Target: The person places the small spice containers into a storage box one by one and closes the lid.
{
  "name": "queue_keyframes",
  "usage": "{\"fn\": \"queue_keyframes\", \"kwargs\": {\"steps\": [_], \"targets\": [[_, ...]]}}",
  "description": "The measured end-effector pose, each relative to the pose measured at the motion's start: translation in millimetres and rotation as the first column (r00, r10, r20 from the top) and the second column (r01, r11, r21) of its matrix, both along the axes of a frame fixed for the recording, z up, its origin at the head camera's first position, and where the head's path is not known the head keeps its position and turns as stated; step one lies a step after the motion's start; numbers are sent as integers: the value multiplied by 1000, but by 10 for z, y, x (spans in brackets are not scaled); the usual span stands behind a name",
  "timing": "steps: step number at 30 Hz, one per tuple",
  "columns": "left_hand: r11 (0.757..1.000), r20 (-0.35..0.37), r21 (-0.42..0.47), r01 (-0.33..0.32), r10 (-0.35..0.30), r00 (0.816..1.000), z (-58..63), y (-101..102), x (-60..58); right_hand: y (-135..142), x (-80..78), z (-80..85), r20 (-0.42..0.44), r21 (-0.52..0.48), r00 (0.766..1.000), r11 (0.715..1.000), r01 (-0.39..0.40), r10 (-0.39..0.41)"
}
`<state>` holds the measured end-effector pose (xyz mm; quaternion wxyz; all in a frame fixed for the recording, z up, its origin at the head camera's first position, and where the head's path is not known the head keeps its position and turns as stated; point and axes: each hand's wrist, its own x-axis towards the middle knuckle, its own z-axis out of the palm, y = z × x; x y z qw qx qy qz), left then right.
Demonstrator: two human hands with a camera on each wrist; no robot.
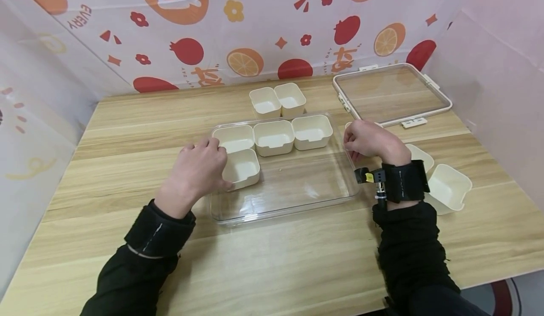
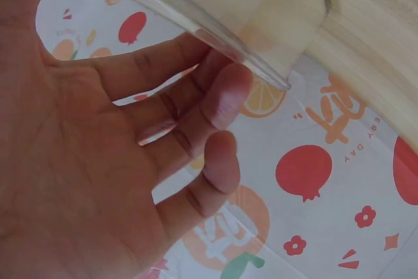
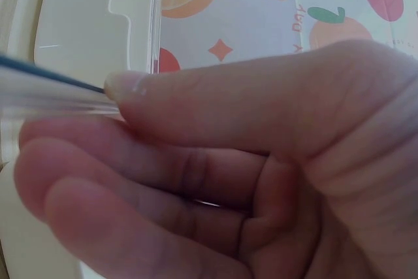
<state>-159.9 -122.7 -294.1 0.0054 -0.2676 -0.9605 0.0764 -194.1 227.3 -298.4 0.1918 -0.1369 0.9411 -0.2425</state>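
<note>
Clear tray (image 1: pixel 301 176) with four cream cups (image 1: pixel 274 140) sits between both hands (image 1: pixel 195 170) (image 1: pixel 375 140)

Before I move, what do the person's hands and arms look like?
The left hand and right hand wear no gloves. The person wears black sleeves and wide black wristbands, each marked with a thin pale line. The right wristband carries a small black device with a yellow label.

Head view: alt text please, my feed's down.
A person's left hand and right hand hold opposite sides of a clear tray on a wooden table, with four cream boxes inside: three along the back, one in front of the leftmost. More boxes sit behind and to the right; a clear lid lies at back right.
</note>
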Motion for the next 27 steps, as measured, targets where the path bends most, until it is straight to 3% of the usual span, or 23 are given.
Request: {"fn": "queue_keyframes", "kwargs": {"steps": [14,27], "targets": [[998,-85,-62,-14,9,996,-41,23,22,-16,6,18,7,4,1000,1000,-7,7],[998,-79,-65,-18,13,997,-48,28,26,-13,-4,1,-1,-3,1000,1000,-9,9]]}}
